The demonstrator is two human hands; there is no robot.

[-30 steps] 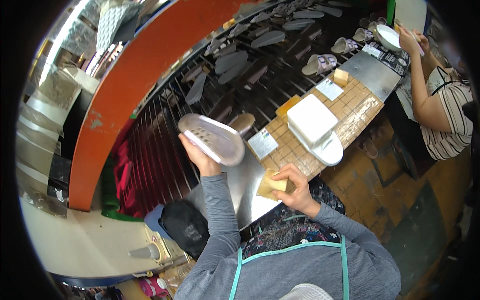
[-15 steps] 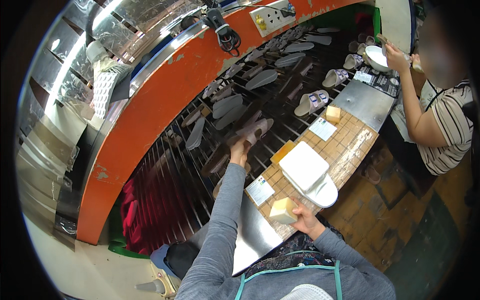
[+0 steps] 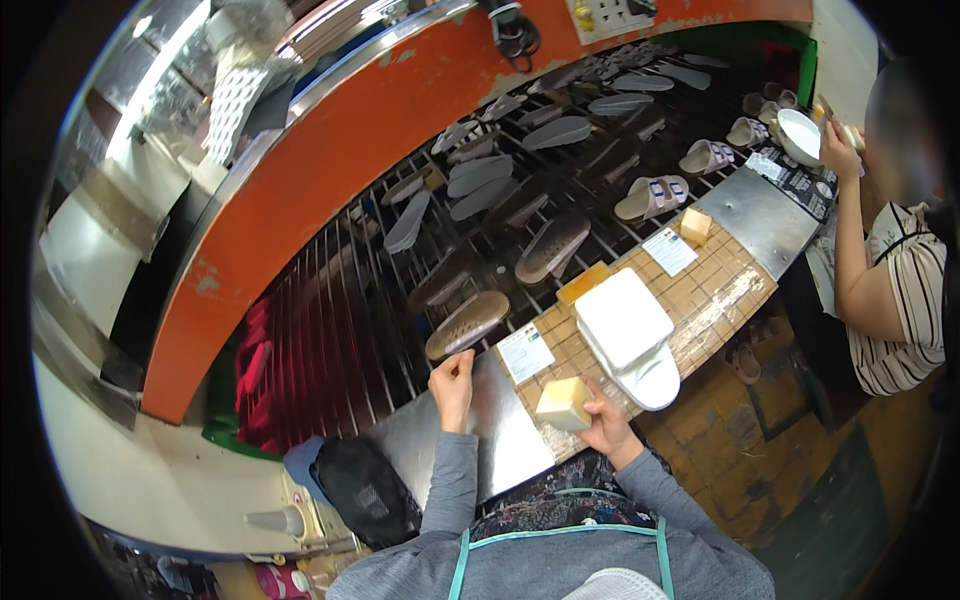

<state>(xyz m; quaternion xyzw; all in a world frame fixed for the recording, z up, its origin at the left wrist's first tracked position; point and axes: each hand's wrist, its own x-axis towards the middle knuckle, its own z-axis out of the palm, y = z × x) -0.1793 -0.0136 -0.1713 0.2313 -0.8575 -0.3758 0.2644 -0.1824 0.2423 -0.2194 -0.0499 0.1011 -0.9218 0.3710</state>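
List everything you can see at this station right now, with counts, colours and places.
Sponge block: one, pale yellow, held over the near edge of the bench.
Shoe sole: one, brown, perforated, on the wire rack just beyond the left hand.
Other soles and sandals: many, grey, brown and beige, spread over the rack.
Wire rack: one, dark, curving under the orange guard.
White box: one, on the tiled bench.
Paper cards: two, white, on the bench.
Small blocks: two, yellow-orange, on the bench.
Steel plate: one, far right.
Black bag: one, lower left.
Co-worker: one, striped top, right, holding a white sole.
Left hand: empty, near the brown sole.
Right hand: gripping the sponge block.
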